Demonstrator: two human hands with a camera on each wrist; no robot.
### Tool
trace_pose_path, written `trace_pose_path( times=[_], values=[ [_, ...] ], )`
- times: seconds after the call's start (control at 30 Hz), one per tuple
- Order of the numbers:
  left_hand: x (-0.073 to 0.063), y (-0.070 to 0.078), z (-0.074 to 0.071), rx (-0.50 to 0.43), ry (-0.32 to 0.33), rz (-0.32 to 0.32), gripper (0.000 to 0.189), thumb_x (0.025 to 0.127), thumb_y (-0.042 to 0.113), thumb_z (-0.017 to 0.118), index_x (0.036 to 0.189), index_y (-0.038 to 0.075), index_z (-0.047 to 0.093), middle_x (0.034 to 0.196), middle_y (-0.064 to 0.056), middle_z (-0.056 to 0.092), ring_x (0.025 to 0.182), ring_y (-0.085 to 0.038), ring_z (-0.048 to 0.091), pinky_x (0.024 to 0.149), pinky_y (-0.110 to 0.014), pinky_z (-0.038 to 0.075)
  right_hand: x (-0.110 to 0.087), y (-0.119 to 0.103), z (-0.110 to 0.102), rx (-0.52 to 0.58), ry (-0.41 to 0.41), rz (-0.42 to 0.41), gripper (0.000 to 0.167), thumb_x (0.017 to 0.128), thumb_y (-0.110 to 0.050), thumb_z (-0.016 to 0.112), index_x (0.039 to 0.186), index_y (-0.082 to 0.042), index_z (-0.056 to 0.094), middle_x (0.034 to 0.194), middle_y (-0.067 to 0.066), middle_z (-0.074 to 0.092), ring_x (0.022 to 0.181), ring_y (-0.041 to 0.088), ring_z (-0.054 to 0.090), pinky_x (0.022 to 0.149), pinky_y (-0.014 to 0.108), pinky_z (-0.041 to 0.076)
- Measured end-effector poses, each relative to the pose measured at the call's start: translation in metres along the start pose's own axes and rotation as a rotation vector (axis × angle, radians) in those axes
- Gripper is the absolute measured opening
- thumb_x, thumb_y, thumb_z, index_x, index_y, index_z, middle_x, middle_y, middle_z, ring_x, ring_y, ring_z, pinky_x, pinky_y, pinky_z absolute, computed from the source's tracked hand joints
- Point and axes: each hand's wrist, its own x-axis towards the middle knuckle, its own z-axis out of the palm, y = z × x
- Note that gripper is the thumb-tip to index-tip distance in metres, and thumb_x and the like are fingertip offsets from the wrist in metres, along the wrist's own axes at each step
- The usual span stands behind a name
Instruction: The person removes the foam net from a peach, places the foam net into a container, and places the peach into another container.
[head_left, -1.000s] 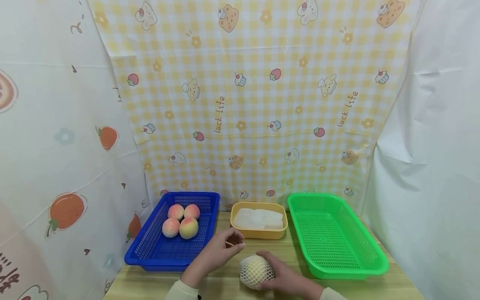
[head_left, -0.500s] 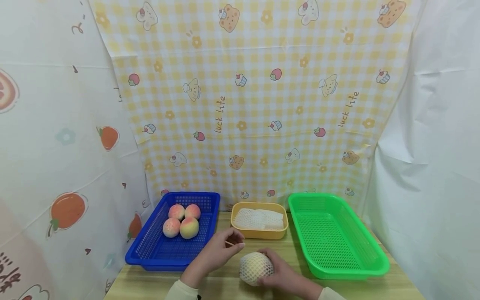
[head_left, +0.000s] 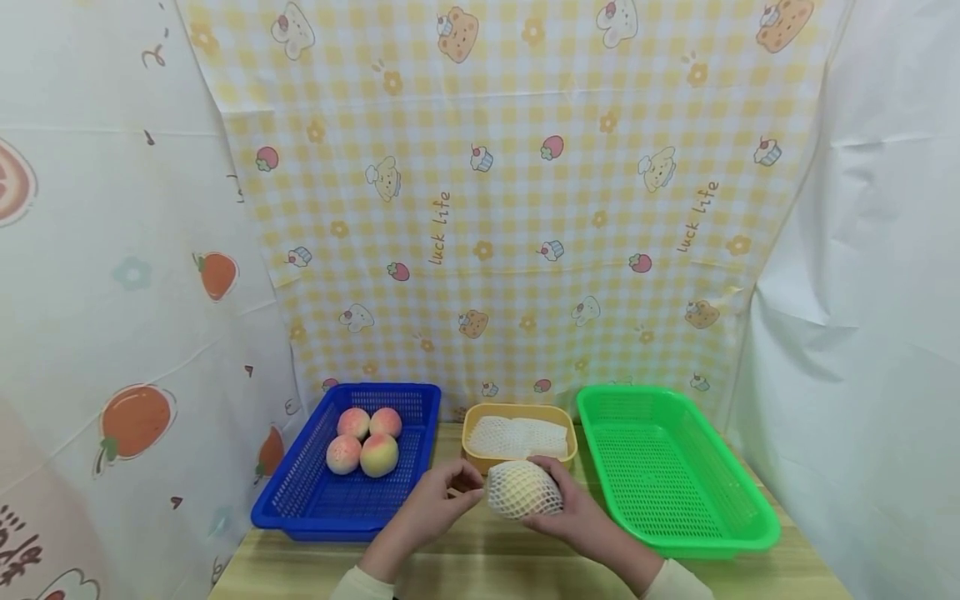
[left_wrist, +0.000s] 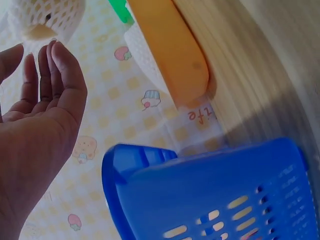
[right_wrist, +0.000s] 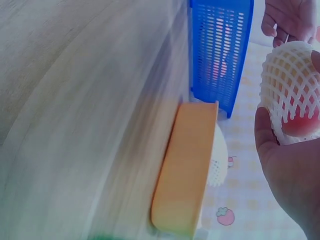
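My right hand (head_left: 576, 515) grips a peach wrapped in a white foam net (head_left: 523, 490), held up above the table in front of the yellow bin. In the right wrist view the pinkish peach (right_wrist: 302, 126) shows bare at the net's near opening, with thumb and fingers on either side. My left hand (head_left: 438, 502) is just left of the wrapped fruit, its fingers loosely bent and nothing between them and the thumb. From the left wrist, its fingertips (left_wrist: 59, 50) appear right by the net's other end, where a pale patch of peach is exposed.
A blue basket (head_left: 337, 523) with several peaches (head_left: 378, 455) stands at the left. Behind the hands, the yellow bin (head_left: 573, 433) contains white foam nets (head_left: 517, 437). At the right is a green basket (head_left: 652, 479). All rest on a wooden table (head_left: 480, 567) before a checked cloth.
The right hand has raised the net-wrapped peach up and slightly right, away from the tabletop and toward the yellow bin. The left hand has barely moved.
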Motion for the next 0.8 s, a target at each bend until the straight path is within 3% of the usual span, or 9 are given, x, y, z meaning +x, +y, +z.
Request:
trace_pose_path(
  times=[0.2, 0.47, 0.67, 0.8],
  values=[
    [0.003, 0.000, 0.006, -0.030, -0.016, 0.055, 0.010, 0.107, 0.015, 0.075, 0.117, 0.014, 0.076, 0.113, 0.002, 0.076, 0.106, -0.015, 0.071, 0.087, -0.031, 0.059, 0.000, -0.001, -0.003, -0.019, -0.012, -0.036, 0.082, 0.095, -0.016, 0.089, 0.162, -0.014, 0.042, 0.158, 0.021, 0.049, 0.125, 0.032, 0.061, 0.095, 0.034, 0.058],
    [0.006, 0.004, 0.011, -0.094, -0.019, 0.093, 0.026, 0.104, 0.008, 0.077, 0.129, 0.008, 0.073, 0.126, -0.006, 0.073, 0.120, -0.037, 0.069, 0.098, -0.035, 0.060, 0.000, 0.001, -0.003, -0.026, -0.034, -0.039, 0.083, 0.094, -0.016, 0.091, 0.162, -0.020, 0.044, 0.158, 0.014, 0.050, 0.129, 0.029, 0.060, 0.101, 0.032, 0.055],
    [0.007, 0.005, 0.014, -0.177, -0.046, 0.088, 0.041, 0.102, 0.007, 0.079, 0.141, 0.003, 0.067, 0.136, -0.012, 0.067, 0.124, -0.022, 0.066, 0.102, -0.031, 0.059, 0.000, -0.001, -0.001, -0.010, -0.037, -0.069, 0.083, 0.095, -0.014, 0.090, 0.162, -0.020, 0.042, 0.156, 0.015, 0.050, 0.127, 0.027, 0.061, 0.100, 0.032, 0.056],
    [0.007, 0.004, 0.014, -0.182, -0.049, 0.067, 0.043, 0.102, 0.010, 0.080, 0.142, 0.004, 0.066, 0.137, -0.012, 0.067, 0.128, -0.025, 0.064, 0.100, -0.033, 0.060, 0.000, -0.002, 0.001, -0.015, -0.028, -0.103, 0.082, 0.094, -0.014, 0.091, 0.161, -0.020, 0.043, 0.157, 0.014, 0.050, 0.126, 0.026, 0.061, 0.099, 0.032, 0.057]
  ],
)
